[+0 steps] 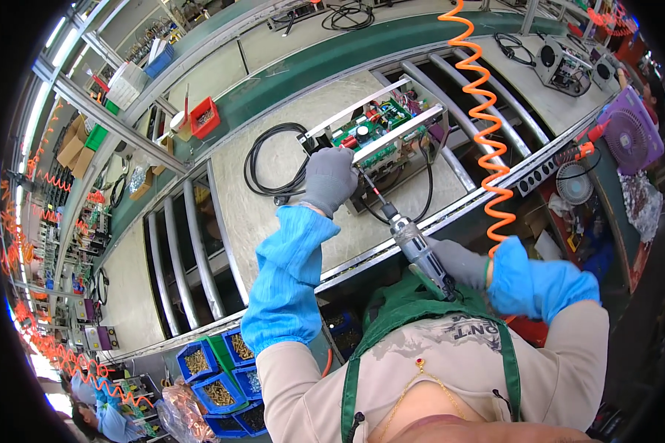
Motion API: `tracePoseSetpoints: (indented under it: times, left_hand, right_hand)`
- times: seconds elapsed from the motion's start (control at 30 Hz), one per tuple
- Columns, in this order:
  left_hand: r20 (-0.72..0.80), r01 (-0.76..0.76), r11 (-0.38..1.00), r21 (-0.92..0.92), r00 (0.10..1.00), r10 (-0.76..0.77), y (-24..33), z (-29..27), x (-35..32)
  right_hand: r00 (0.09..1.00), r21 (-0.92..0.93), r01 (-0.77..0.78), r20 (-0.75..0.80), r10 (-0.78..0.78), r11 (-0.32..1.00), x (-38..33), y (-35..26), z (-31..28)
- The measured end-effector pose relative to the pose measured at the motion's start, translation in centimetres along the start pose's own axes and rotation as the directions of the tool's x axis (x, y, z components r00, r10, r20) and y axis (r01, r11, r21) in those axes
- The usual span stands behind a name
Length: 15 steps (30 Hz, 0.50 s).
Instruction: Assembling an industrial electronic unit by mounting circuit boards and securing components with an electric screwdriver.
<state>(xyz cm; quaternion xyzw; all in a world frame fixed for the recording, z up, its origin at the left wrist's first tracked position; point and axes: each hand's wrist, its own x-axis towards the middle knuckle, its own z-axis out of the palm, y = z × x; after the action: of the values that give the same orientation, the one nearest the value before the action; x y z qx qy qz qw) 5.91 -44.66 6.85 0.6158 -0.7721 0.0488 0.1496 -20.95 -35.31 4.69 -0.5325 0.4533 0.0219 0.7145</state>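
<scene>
My left hand (329,179), in a grey glove with a blue sleeve cover, rests on the near edge of an open metal chassis (380,140) holding a green circuit board (373,125). My right hand (458,262), gloved too, grips a powered screwdriver (419,247). Its bit (372,188) points up and left at the chassis edge, right beside my left hand. An orange coiled hose (484,111) runs from the far side down toward my right arm. A black cable (273,159) lies coiled left of the chassis.
Blue bins of brass screws (214,376) sit under the bench at lower left. A red bin (205,117) stands by the green conveyor belt (332,59). A purple fan (632,136) and a power strip (543,171) are at the right. Metal rails (192,251) run to the left.
</scene>
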Motion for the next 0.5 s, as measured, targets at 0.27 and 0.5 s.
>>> tracePoseSetpoints:
  times: [0.27, 0.5]
  left_hand:
    - [0.036, 0.001, 1.000, -0.003, 0.999, -0.001, 0.0, -0.2, 0.3]
    - [0.148, 0.027, 0.999, 0.022, 0.989, -0.030, 0.2, -0.7, 0.5]
  right_hand:
    - [0.942, 0.297, 0.324, -0.192, -0.276, 0.898, -2.9, -2.8, 3.1]
    - [0.944, 0.261, 0.302, -0.218, -0.249, 0.917, -2.8, -3.1, 3.2]
